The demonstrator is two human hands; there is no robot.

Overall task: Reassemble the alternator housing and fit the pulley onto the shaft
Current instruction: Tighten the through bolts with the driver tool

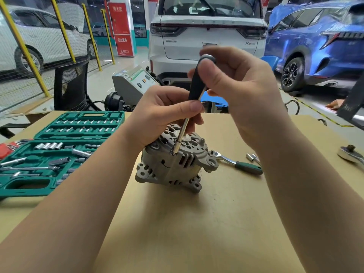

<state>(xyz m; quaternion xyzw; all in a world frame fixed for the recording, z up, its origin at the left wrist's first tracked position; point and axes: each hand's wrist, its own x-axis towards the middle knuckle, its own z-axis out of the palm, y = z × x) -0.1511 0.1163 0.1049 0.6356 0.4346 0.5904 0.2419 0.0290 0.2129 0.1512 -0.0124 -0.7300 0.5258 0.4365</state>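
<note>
Alternator (173, 164) upright mid-bench (197, 223). Right hand (236, 89) fingers wrapped round dark screwdriver (195, 85) handle, tip on housing bolt; left hand (163, 113) pinches the shaft. Ratchet (236, 164) just beside alternator

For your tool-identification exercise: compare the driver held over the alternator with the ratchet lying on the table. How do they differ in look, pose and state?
The driver stands steeply tilted, its tip on the alternator; the ratchet lies flat on the table.
The driver is in use, the right hand gripping its handle and the left hand holding its shaft; no hand holds the ratchet.
The driver's handle is black; the ratchet's is green.
Both have bright metal shafts.
</note>
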